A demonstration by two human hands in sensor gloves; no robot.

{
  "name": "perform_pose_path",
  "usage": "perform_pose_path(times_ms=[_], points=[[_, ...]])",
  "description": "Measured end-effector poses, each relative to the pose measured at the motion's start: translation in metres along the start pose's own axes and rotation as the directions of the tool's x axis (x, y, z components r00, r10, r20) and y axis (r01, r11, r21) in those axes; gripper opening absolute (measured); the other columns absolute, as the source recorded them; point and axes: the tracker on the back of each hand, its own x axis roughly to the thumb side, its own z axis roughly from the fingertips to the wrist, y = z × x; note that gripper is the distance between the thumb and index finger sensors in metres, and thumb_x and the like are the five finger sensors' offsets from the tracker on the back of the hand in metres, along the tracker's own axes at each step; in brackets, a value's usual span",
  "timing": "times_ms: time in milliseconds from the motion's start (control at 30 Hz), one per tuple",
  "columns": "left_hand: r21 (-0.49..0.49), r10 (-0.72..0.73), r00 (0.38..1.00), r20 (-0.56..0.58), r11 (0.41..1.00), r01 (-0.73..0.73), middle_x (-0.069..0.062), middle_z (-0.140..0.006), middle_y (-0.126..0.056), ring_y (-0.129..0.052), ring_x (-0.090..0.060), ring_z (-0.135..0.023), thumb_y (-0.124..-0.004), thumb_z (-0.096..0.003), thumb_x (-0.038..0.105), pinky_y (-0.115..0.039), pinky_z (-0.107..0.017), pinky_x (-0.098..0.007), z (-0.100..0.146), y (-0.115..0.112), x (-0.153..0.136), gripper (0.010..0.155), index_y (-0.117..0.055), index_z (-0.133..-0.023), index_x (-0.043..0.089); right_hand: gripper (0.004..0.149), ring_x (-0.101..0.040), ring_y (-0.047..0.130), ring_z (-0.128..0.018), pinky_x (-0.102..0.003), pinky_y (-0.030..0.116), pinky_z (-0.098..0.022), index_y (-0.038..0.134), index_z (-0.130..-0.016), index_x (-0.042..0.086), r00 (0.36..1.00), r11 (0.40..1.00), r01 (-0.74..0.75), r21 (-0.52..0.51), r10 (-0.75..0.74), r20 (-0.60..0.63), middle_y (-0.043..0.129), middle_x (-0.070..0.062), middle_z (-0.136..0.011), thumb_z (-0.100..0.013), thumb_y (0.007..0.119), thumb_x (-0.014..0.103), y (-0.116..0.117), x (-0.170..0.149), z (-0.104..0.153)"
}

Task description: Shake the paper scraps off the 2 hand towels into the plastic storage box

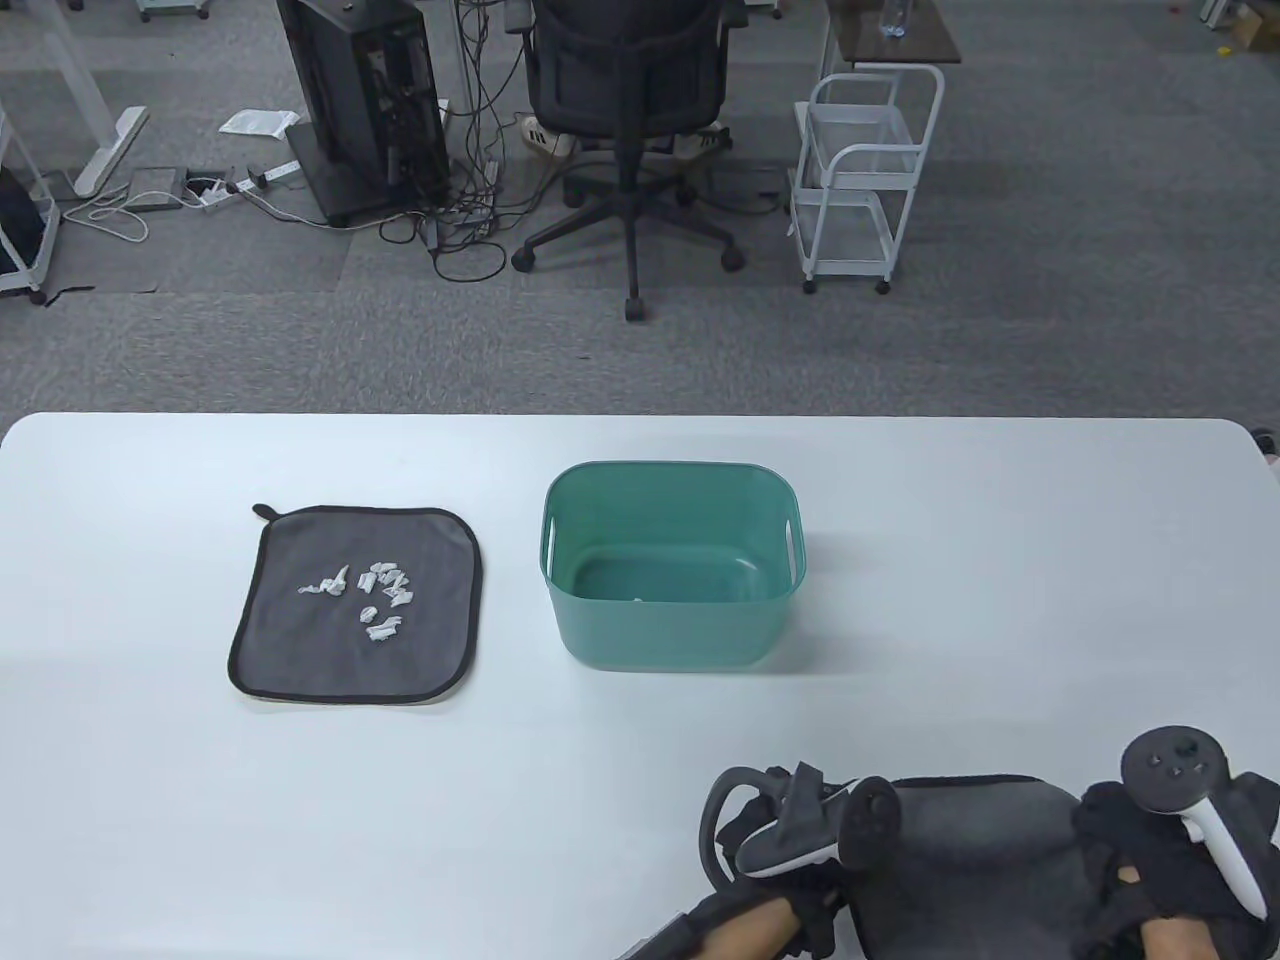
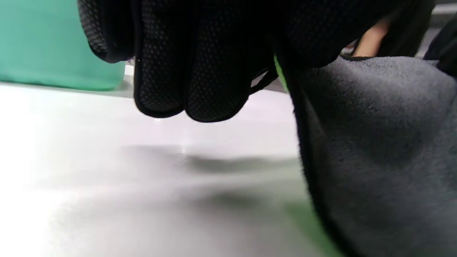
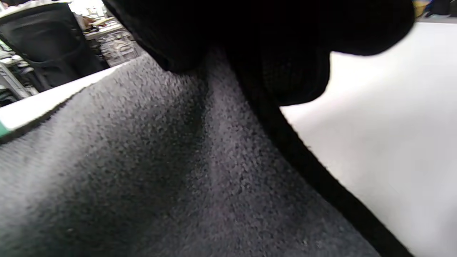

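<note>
A grey hand towel [image 1: 355, 603] with a black border lies flat at the table's left, with several white paper scraps [image 1: 370, 592] on its middle. The green plastic storage box [image 1: 671, 563] stands at the centre, a small white scrap on its floor. A second grey towel [image 1: 975, 860] lies near the front right edge. My left hand [image 1: 800, 850] grips its left edge, and my right hand [image 1: 1160, 880] grips its right edge. In the left wrist view the gloved fingers [image 2: 185, 71] curl beside the towel [image 2: 385, 153]; in the right wrist view the fingers [image 3: 285, 60] close over the towel [image 3: 142, 171].
The white table [image 1: 640, 760] ends at a far edge, beyond it grey carpet. An office chair [image 1: 630, 110], a white wire cart [image 1: 865, 170] and a computer tower [image 1: 365, 100] with cables stand on the floor behind.
</note>
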Motion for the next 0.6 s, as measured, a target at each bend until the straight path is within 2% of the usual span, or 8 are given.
perform_pose_path(times_ms=[67, 167, 300, 433, 533, 600], points=[[-0.016, -0.093, 0.996, -0.015, 0.996, 0.093, 0.001, -0.074, -0.099, -0.104, -0.033, -0.071, -0.070, -0.0547, 0.048, -0.077, -0.065, -0.051, -0.009, -0.005, 0.006, 0.044, -0.077, -0.087, 0.019, 0.040, -0.040, 0.096, -0.054, -0.050, 0.080, -0.037, 0.081, -0.088, 0.009, 0.999, 0.998, 0.022, -0.058, -0.024, -0.038, 0.096, -0.020, -0.082, -0.054, 0.085, 0.028, 0.013, 0.000, -0.008], [-0.037, -0.185, 0.981, -0.049, 0.982, 0.183, 0.002, -0.077, -0.097, -0.102, -0.032, -0.075, -0.068, -0.0552, 0.050, -0.075, -0.067, -0.051, -0.020, -0.011, 0.011, 0.045, -0.074, -0.088, 0.020, 0.040, -0.039, 0.095, -0.058, -0.050, 0.079, -0.040, 0.080, -0.089, 0.010, 0.996, 0.995, 0.051, -0.088, -0.057, -0.067, 0.095, -0.019, -0.084, -0.055, 0.084, 0.029, 0.025, 0.000, -0.014], [-0.045, -0.258, 0.965, -0.053, 0.966, 0.255, 0.002, -0.080, -0.095, -0.099, -0.033, -0.079, -0.065, -0.0563, 0.051, -0.074, -0.068, -0.051, -0.031, -0.014, 0.016, 0.046, -0.071, -0.091, 0.021, 0.040, -0.040, 0.092, -0.063, -0.052, 0.077, -0.045, 0.078, -0.091, 0.011, 0.996, 0.995, 0.047, -0.088, -0.053, -0.071, 0.092, -0.018, -0.088, -0.056, 0.083, 0.029, 0.031, 0.002, -0.019], [-0.096, -0.303, 0.951, -0.060, 0.950, 0.297, 0.002, -0.084, -0.092, -0.096, -0.033, -0.083, -0.062, -0.0569, 0.053, -0.071, -0.070, -0.051, -0.038, -0.021, 0.017, 0.049, -0.068, -0.093, 0.021, 0.040, -0.039, 0.091, -0.066, -0.053, 0.075, -0.048, 0.078, -0.092, 0.013, 0.996, 0.995, 0.028, -0.099, -0.036, -0.080, 0.091, -0.016, -0.090, -0.056, 0.082, 0.030, 0.040, 0.004, -0.025], [-0.129, -0.317, 0.946, -0.071, 0.943, 0.306, 0.000, -0.090, -0.087, -0.092, -0.035, -0.087, -0.062, -0.0557, 0.058, -0.070, -0.072, -0.052, -0.041, -0.025, 0.014, 0.057, -0.061, -0.098, 0.020, 0.042, -0.040, 0.088, -0.070, -0.055, 0.072, -0.052, 0.074, -0.094, 0.013, 0.994, 0.997, 0.040, -0.073, -0.047, -0.094, 0.087, -0.016, -0.094, -0.057, 0.081, 0.031, 0.046, 0.004, -0.030], [-0.118, -0.303, 0.950, -0.078, 0.949, 0.293, -0.001, -0.092, -0.084, -0.089, -0.036, -0.089, -0.061, -0.0550, 0.061, -0.069, -0.072, -0.052, -0.040, -0.024, 0.010, 0.062, -0.058, -0.099, 0.018, 0.044, -0.040, 0.085, -0.074, -0.056, 0.070, -0.055, 0.071, -0.096, 0.014, 0.994, 0.997, 0.050, -0.065, -0.056, -0.096, 0.084, -0.016, -0.098, -0.057, 0.080, 0.032, 0.048, 0.003, -0.031]])
